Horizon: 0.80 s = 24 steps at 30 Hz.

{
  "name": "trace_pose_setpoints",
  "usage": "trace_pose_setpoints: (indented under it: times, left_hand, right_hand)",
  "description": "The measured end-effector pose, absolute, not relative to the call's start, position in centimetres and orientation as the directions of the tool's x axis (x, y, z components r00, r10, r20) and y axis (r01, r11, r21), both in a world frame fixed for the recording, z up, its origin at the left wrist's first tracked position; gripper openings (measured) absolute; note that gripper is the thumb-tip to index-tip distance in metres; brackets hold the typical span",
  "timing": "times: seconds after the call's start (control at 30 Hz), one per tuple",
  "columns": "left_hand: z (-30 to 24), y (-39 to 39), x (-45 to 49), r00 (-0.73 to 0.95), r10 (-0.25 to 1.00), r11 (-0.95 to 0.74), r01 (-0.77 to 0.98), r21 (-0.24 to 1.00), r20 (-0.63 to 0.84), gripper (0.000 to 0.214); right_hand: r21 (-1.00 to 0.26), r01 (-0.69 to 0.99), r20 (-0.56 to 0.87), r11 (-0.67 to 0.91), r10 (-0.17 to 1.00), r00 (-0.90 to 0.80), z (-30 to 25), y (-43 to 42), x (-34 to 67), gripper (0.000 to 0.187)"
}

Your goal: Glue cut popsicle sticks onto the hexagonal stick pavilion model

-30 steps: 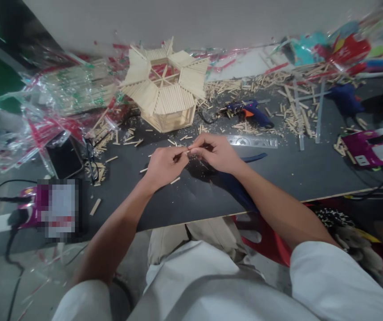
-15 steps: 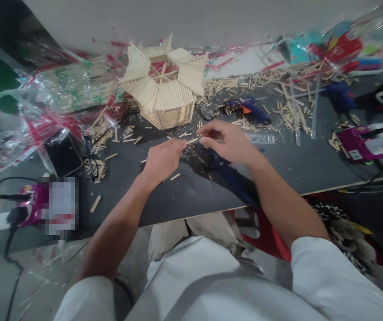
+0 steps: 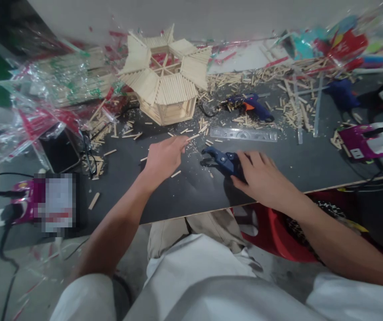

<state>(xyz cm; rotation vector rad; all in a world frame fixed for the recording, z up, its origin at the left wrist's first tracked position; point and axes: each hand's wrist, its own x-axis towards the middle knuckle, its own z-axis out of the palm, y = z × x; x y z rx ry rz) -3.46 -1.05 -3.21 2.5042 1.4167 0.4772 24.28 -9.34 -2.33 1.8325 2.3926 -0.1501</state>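
Moving down from the stick, my right hand (image 3: 261, 176) now closes loosely over stiff blue-handled cutters (image 3: 223, 161) at 1 o'clock on the worktop (image 3: 185, 200); my left hand (image 3: 165, 162) pinches a light, brittle craft stick (image 3: 194, 136) by its end, at 12 o'clock.

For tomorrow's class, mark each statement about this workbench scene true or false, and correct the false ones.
1. The right hand holds blue-handled cutters. True.
2. The left hand holds scissors. False: it pinches a short wooden stick.
3. A metal ruler lies beyond the cutters. True.
4. The stick model stands on the floor. False: it stands on the dark table top.
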Motion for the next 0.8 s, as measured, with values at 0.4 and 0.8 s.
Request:
trace_pose_setpoints:
  times: [0.4, 0.8]
  left_hand:
    - [-3.6, -2.2, -2.7, 0.456, 0.845, -0.526, 0.801, 0.284, 0.280, 0.033]
    - [-3.5, -2.9, -2.4, 0.494, 0.769, -0.579, 0.807, 0.115, 0.407, 0.033]
  right_hand:
    - [-0.740, 0.672, -0.247, 0.003, 0.928, -0.277, 0.8, -8.3, 21.0, 0.046]
    - [-0.798, 0.603, -0.168, 0.002, 0.959, -0.227, 0.5, -8.8, 18.1, 0.041]
